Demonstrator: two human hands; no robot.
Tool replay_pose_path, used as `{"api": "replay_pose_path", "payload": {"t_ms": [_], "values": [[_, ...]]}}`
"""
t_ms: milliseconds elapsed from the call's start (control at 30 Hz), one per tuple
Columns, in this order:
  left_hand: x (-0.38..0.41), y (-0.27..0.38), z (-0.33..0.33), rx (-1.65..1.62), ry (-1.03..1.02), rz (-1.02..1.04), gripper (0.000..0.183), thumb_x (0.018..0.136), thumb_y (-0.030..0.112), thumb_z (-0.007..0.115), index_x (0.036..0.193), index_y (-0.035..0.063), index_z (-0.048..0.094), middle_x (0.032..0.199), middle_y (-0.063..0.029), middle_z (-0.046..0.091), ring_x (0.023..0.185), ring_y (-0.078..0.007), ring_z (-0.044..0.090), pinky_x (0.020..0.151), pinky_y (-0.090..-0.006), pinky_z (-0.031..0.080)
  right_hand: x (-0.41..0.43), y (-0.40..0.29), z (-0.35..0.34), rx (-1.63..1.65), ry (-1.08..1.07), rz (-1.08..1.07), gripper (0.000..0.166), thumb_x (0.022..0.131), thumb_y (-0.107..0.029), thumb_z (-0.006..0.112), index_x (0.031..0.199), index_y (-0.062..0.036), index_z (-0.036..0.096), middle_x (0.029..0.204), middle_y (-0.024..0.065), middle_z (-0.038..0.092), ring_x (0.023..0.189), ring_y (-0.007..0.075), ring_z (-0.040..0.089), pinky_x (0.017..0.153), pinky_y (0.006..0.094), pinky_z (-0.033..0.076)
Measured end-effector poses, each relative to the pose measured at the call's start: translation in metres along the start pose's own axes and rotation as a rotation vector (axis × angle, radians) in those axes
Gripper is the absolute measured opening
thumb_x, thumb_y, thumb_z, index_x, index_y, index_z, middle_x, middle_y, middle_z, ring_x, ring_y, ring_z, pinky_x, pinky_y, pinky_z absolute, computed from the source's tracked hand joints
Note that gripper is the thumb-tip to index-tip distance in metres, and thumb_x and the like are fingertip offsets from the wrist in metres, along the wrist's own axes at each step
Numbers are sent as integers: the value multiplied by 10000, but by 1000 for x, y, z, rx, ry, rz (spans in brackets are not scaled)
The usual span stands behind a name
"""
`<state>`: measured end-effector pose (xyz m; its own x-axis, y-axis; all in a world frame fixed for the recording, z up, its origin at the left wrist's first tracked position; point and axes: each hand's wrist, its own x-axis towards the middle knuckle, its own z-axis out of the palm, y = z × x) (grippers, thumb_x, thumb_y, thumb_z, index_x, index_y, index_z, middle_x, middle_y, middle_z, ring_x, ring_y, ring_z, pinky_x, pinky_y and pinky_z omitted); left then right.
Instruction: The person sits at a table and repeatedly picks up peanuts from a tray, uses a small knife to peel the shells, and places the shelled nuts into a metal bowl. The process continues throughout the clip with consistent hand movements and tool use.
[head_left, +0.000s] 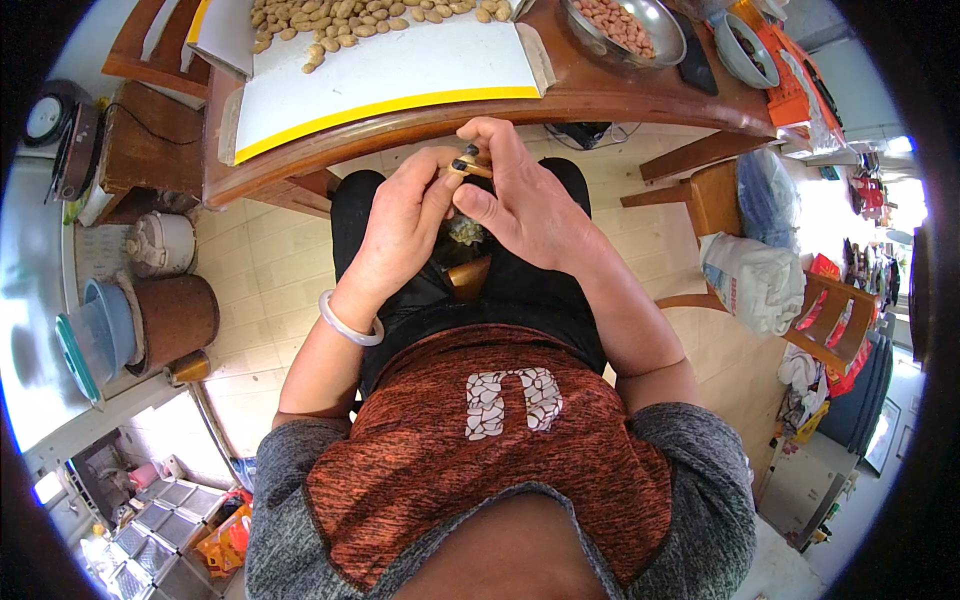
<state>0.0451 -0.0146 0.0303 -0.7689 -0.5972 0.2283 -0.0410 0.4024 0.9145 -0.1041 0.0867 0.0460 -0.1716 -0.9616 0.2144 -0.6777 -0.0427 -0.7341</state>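
Over my lap, my right hand (529, 199) holds a small wooden tool with black tips (478, 169), which looks like a peanut-opening clip. My left hand (405, 214) meets it at the tips, pinching a small tan thing that looks like a peanut; fingers hide most of it. Just beyond, a white box lid with a yellow edge (390, 75) lies on the wooden table (300, 161), with many unshelled peanuts (352, 19) at its far side. To the right stands a metal bowl (670, 46) of shelled pink peanuts (619, 28). Below my hands, pale scraps (466, 231) show in a dark container between my legs.
A dark flat object (697, 66) and a pale bowl (759, 73) are on the table's right. Bags (757, 281) rest on a wooden chair (712, 199) to the right. On the left are a wooden stool (139, 142), a white cooker (165, 241) and a brown bucket (180, 322).
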Motion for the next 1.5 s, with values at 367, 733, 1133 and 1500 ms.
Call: {"api": "replay_pose_path", "payload": {"t_ms": [367, 733, 1133, 1500], "values": [[0, -7, -9, 93, -91, 47, 165, 946, 38, 558, 1101, 4, 600, 933, -187, 599, 842, -378, 620, 754, -379, 506, 0, -11, -1, -94, -45, 99, 539, 1004, -535, 475, 1072, -4, 417, 997, 230, 591, 926, 420, 625, 728, 466, 521], [-3, -13, -3, 46, -87, -30, 98, 969, 71, 567, 1042, 7, 575, 885, -194, 560, 790, -399, 583, 702, -385, 490, 3, 0, 10, -165, -14, 77, 573, 1016, -580, 388, 892, -30, 486, 623, 181, 585, 665, 411, 629, 586, 470, 491], [-1, -19, 9, 15, -54, -120, 109, 1004, 98, 535, 1030, 3, 582, 802, -121, 571, 681, -263, 563, 644, -325, 473, 0, 14, 26, -7, 42, 166, 557, 1044, -550, 356, 901, -32, 501, 634, 166, 589, 659, 380, 634, 604, 448, 501], [-2, -21, 7, -134, -89, -155, 92, 1003, 67, 533, 969, -1, 585, 739, -62, 548, 605, -127, 530, 575, -280, 443, 1, 3, 21, -135, -14, 192, 489, 1044, -500, 409, 935, -31, 495, 668, 116, 648, 687, 323, 680, 627, 417, 528]]}}
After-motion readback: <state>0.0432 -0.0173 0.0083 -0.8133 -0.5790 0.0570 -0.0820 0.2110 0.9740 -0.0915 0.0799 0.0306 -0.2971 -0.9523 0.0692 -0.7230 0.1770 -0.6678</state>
